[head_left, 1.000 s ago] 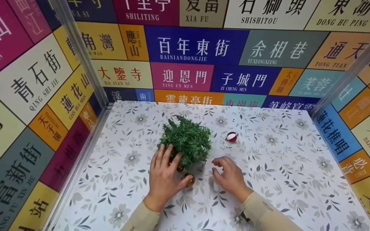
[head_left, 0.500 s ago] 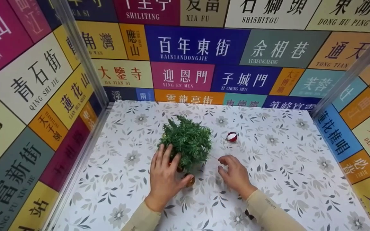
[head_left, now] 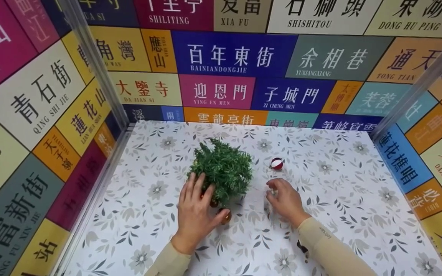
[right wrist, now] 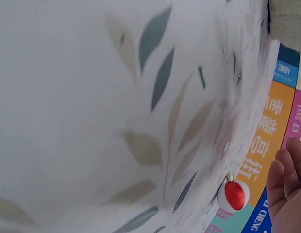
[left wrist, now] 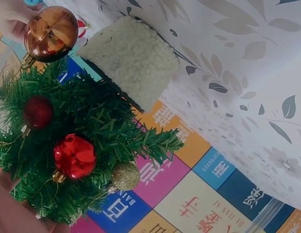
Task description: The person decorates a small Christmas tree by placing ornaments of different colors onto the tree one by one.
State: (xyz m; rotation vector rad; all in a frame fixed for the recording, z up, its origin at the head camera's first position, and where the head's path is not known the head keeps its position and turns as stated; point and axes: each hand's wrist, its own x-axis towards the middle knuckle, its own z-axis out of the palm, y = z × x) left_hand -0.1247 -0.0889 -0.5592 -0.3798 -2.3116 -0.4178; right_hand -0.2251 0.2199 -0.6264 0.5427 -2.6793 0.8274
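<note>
A small artificial Christmas tree (head_left: pixel 223 168) stands mid-table in the head view. In the left wrist view its pale fuzzy square base (left wrist: pixel 133 60) shows, and baubles hang among the branches: a shiny amber bauble (left wrist: pixel 51 34), a dark red bauble (left wrist: pixel 38 112), a bright red bauble (left wrist: pixel 75 156) and a gold glitter bauble (left wrist: pixel 125 175). My left hand (head_left: pixel 196 211) rests against the tree's front left, fingers extended over the foliage, thumb beside the amber bauble. My right hand (head_left: pixel 287 201) hovers right of the tree, fingers loosely bent, no object visible in them.
A red and white bauble (head_left: pixel 277 163) lies on the table behind my right hand. A floral cloth (head_left: pixel 340 191) covers the tabletop. Walls of coloured sign panels (head_left: pixel 234 53) enclose the back and sides. A tiny green sprig (right wrist: pixel 202 77) lies on the cloth.
My right hand has drawn away from the tree, to the right and slightly farther back, toward the red and white bauble. My left hand and the tree have stayed in place.
</note>
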